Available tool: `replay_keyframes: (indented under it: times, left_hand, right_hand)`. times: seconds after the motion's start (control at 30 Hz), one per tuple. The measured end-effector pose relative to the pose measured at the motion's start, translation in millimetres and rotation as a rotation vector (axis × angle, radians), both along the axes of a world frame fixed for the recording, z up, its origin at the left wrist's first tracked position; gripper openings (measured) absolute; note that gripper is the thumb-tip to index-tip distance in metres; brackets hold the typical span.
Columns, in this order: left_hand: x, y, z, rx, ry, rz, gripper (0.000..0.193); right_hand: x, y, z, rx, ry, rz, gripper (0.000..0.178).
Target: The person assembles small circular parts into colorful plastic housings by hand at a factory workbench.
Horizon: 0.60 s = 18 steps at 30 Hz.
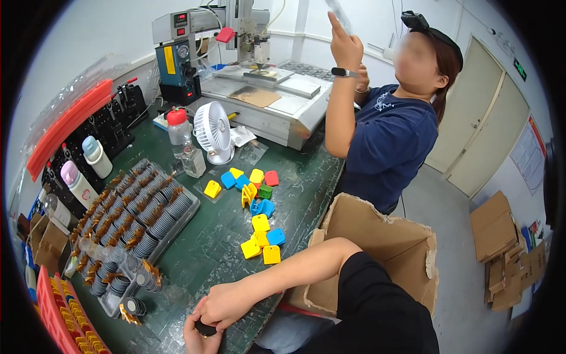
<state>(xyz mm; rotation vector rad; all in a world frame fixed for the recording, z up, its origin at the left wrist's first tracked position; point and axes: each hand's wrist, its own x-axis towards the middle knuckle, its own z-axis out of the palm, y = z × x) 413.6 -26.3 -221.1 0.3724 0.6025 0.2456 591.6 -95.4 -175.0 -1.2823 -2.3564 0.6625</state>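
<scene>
Left grip [195, 337] and right grip [227, 304] hold a dark rounded piece [205, 328]. Stacked grey discs [175, 215] lie beyond them, leftward.

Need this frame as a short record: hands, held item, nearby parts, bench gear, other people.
left hand: holding a dark round piece
right hand: fingers over the same piece, grip partly hidden
ahead-left: tray of stacked grey discs with copper-coloured strips
ahead: loose yellow, blue, red and green plastic pieces on green bench
bench gear: white fan, red-capped bottle, machine at far end
right of bench: open cardboard box
other person: standing at right, dark blue shirt
</scene>
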Motion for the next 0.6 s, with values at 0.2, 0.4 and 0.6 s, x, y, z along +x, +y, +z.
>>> replay_keyframes:
  times: [0.2,0.4,0.6]
  left_hand:
    - [-1,0,-1,0.015,0.036,0.010,0.039]
    - [7,-1,-2,0.029,-0.015,0.015,0.040]
    - [10,0,-4,0.015,0.013,0.026,0.038]
  right_hand:
    - [0,-2,2,0.016,0.018,0.009,0.018]
    - [0,0,5,-0.021,-0.009,0.014,0.018]
    - [4,0,5,-0.025,0.002,0.020,0.018]
